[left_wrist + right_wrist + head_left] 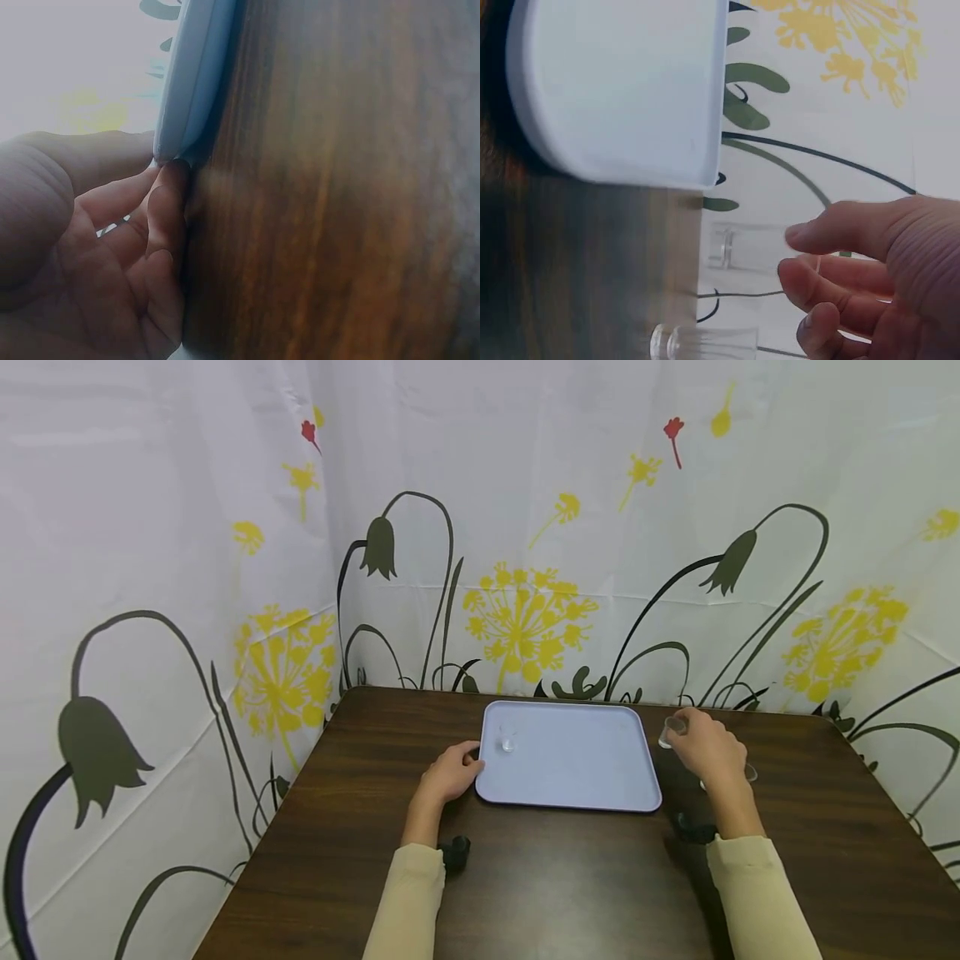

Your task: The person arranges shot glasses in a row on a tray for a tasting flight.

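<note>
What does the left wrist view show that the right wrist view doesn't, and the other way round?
Only left wrist: the left hand gripping the edge of the tray.
Only right wrist: the right hand pinching a clear cup, with a second cup nearby.
Both: part of the pale tray, the dark wooden table and the patterned curtain.

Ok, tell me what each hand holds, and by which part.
The left hand grips the tray by its left edge; the right hand pinches a clear glass near its rim.
</note>
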Demonstrator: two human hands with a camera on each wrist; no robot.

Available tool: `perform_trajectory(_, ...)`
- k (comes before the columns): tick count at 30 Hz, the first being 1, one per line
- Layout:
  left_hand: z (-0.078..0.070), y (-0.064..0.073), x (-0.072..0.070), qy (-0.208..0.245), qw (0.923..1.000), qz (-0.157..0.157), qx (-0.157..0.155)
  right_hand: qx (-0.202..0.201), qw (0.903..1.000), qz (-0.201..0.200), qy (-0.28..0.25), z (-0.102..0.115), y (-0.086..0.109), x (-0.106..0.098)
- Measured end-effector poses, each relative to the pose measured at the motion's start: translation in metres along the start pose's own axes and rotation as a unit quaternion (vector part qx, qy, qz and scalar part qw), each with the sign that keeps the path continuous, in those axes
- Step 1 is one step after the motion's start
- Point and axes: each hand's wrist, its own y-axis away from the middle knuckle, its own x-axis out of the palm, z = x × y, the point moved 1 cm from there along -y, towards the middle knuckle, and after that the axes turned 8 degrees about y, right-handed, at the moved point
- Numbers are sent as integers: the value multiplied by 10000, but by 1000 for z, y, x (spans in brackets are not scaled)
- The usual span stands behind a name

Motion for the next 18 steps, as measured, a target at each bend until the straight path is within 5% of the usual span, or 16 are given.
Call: perform_trajectory(18, 0, 0, -1, -4, 10000, 4, -42, -455, 9985, -203, -237, 44, 3, 4)
